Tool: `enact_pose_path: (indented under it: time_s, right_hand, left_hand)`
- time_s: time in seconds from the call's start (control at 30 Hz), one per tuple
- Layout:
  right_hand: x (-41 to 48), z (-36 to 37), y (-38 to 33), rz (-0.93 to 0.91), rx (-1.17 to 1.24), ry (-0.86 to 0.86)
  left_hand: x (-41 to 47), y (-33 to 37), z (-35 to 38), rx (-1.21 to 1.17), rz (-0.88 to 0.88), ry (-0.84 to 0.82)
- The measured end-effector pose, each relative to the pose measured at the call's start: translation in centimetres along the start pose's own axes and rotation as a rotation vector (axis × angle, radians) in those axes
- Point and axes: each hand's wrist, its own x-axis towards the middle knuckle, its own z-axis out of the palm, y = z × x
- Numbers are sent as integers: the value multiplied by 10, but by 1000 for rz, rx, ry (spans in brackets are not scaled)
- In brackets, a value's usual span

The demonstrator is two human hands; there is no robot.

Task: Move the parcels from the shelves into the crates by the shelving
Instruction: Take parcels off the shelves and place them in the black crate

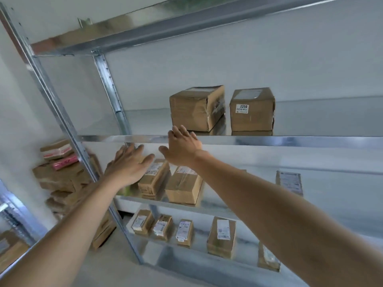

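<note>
Two brown cardboard parcels stand on the upper metal shelf (pixel 145 138): a dented one (pixel 196 108) and, to its right, one labelled 2259 (pixel 251 109). My right hand (pixel 182 147) is stretched out with straight fingers just below and in front of the dented parcel, at the shelf's front edge, holding nothing. My left hand (pixel 129 163) is also spread flat, lower and to the left, in front of the middle shelf. Behind it stand two more parcels (pixel 152 179) (pixel 183 186). Several small labelled parcels (pixel 161 226) sit on the lower shelf.
A heap of brown parcels (pixel 62 177), with a pink one on top, lies left of the shelving post (pixel 62 112), against the white wall. Another labelled parcel (pixel 289 183) stands at the right of the middle shelf. A second rack's edge (pixel 12 216) shows at lower left.
</note>
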Motion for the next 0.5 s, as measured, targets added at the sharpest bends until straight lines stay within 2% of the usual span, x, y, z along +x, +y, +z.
enact_pose_path:
  time_s: [0.17, 0.5]
  right_hand:
    - [0, -6, 16, 98, -41, 82]
    - [15, -36, 59, 142, -23, 255]
  left_hand:
    - [26, 15, -4, -87, 91, 11]
    - [85, 42, -19, -365, 188, 70]
